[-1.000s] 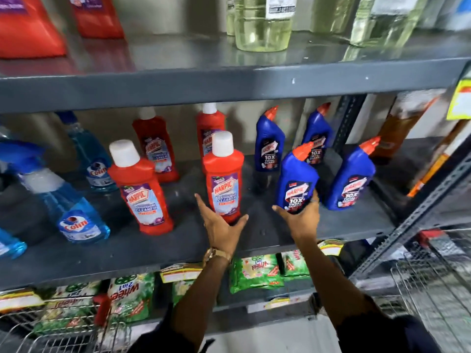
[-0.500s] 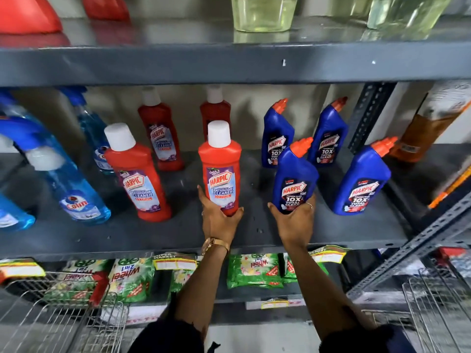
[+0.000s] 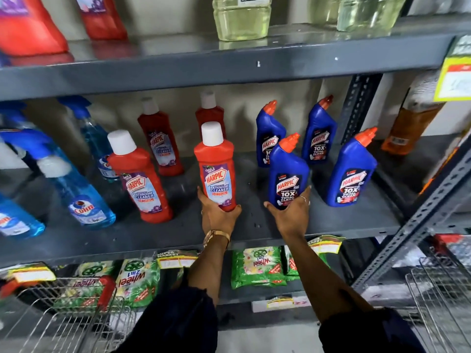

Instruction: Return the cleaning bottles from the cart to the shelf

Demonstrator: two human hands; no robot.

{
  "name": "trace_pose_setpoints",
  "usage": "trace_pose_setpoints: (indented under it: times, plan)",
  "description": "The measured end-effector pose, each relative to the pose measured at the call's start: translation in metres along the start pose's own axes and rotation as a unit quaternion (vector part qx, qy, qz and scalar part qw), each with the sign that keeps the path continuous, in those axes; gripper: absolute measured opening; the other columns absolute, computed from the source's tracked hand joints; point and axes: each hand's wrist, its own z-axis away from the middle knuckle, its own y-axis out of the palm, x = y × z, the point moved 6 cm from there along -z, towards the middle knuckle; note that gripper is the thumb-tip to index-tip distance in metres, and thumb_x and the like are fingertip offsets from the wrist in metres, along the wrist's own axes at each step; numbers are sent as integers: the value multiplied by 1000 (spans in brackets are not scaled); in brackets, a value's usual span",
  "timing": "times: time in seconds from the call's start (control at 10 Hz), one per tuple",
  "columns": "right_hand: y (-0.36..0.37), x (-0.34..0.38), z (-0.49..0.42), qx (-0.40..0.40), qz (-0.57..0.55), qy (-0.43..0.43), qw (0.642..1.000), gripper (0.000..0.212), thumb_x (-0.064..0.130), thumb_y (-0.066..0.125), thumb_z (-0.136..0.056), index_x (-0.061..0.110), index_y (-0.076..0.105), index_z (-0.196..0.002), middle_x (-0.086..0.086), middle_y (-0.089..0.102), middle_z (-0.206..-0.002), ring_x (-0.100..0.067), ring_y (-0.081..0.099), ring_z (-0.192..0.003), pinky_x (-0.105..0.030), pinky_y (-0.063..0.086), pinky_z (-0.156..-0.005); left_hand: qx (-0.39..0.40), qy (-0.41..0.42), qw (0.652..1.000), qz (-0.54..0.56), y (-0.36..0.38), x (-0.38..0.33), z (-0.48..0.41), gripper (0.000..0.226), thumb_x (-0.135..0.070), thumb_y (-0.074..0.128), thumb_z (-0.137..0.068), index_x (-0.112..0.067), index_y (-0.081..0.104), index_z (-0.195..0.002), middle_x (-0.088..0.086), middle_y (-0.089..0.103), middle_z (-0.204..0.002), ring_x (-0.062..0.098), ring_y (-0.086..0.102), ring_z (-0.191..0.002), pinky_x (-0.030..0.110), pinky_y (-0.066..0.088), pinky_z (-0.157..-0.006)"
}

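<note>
On the grey middle shelf [image 3: 254,225] my left hand [image 3: 218,216] grips the base of an upright red Harpic bathroom cleaner bottle [image 3: 216,169] with a white cap. My right hand [image 3: 290,212] cups the base of a blue Harpic toilet cleaner bottle [image 3: 288,174] with an orange cap, also upright on the shelf. Both bottles stand near the shelf's front, side by side with a small gap between them.
More red Harpic bottles [image 3: 140,179] and blue spray bottles [image 3: 76,197] stand left; other blue Harpic bottles [image 3: 351,171] stand right and behind. Green detergent packs [image 3: 257,268] fill the shelf below. Wire carts sit at bottom left [image 3: 63,319] and bottom right [image 3: 438,301].
My left hand went from open beside the red bottle to closed around its base. The right hand stays on the blue bottle. The camera view shifted slightly.
</note>
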Motion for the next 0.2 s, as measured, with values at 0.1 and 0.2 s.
trace_pose_setpoints:
  times: [0.1,0.2]
  plan:
    - [-10,3,14,70,35,-4,997,131,44,85,-59,-6,1,-146,-24,8,-158,-36,7,-147,-42,14,-120,34,8,999,34,-3,-6,-1,130,-20,91,-50,-11,7,-149,13,53,-136,32,55,-122,45,46,-105]
    - [-41,14,39,138,-1,-32,990,88,41,85,-59,3,48,-129,-19,54,-132,-33,47,-128,-17,41,-97,84,6,994,69,-10,-7,13,145,-26,95,-44,-10,0,-151,14,31,-152,26,37,-138,43,34,-116]
